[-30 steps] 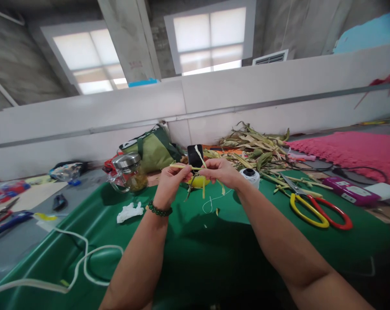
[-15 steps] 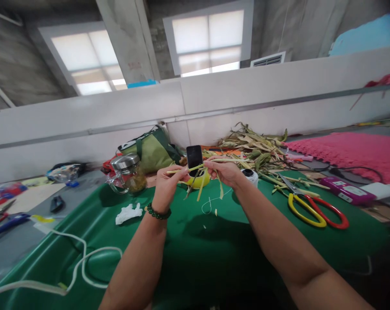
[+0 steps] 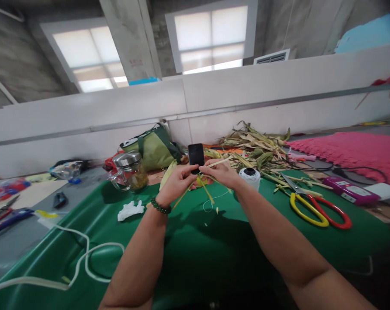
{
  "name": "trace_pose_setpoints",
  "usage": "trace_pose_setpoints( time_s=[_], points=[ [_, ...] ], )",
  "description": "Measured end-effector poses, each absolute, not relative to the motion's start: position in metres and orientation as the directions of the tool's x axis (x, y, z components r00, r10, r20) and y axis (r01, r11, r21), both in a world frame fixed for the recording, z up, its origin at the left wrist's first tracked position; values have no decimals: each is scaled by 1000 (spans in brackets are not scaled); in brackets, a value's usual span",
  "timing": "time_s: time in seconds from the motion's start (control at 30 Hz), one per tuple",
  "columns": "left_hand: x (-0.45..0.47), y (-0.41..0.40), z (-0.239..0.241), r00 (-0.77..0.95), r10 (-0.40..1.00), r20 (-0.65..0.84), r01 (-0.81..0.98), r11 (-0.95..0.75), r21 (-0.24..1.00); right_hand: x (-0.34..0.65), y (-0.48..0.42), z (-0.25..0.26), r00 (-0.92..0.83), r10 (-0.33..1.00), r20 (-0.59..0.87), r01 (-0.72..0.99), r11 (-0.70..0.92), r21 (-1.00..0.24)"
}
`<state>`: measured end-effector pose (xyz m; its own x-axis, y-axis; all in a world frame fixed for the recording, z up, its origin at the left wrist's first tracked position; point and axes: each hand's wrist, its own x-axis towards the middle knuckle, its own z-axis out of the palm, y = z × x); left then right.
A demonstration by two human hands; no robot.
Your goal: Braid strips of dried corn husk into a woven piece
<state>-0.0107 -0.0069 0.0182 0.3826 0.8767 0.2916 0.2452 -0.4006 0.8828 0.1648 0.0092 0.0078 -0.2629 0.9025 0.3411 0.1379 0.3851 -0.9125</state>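
Observation:
My left hand [image 3: 177, 183], with a beaded bracelet [image 3: 162, 208] at its wrist, is pinched on pale green corn husk strips [image 3: 209, 193]. Close beside it, my right hand [image 3: 223, 173] grips the same bunch between thumb and fingers. Several strip ends hang down below the hands, and one pale end sticks out past the right hand. The fingertips nearly meet, so how the strips cross there is hidden. Just behind the hands a black phone [image 3: 196, 153] stands upright. A white thread spool [image 3: 250, 177] is to the right of my right hand.
Scissors [image 3: 306, 202] with yellow and red handles lie at right, near a purple box [image 3: 350, 190]. A husk pile [image 3: 256, 142] lies behind. At left are a glass jar mug [image 3: 130, 172], a green bag [image 3: 151, 148], crumpled tissue [image 3: 130, 211] and a white cord [image 3: 82, 262].
My hands have come closer together, and the strip once stretched between them is now gathered at the fingertips. The strip ends hang at different angles. The view has shifted slightly.

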Motion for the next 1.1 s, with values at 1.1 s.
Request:
trace_pose_setpoints(
  time_s=[1.1],
  points=[
    [-14,-8,26,280,943,178,239,-248,939,167,9,8,-410,779,474,309,608,-731]
  ],
)
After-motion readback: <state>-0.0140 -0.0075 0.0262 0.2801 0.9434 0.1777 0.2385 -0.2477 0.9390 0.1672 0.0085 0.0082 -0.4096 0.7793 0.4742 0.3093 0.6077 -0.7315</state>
